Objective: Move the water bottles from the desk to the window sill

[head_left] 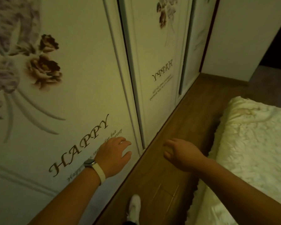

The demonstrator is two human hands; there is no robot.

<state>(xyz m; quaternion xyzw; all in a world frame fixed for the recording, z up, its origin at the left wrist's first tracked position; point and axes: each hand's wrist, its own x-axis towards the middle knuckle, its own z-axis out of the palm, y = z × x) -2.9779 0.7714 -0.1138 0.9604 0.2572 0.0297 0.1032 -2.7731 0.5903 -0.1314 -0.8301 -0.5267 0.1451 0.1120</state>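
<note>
No water bottle, desk or window sill is in view. My left hand (114, 155) is stretched out low in front of the wardrobe door, fingers relaxed and spread, holding nothing; a watch with a pale strap sits on its wrist. My right hand (179, 153) hangs over the wooden floor with its fingers loosely curled and nothing in them.
A tall white wardrobe (75, 82) with flower prints and the word HAPPY fills the left side. A strip of wooden floor (182, 125) runs between it and a bed with a cream fluffy cover (253, 143). My foot in a white shoe (135, 207) is on the floor.
</note>
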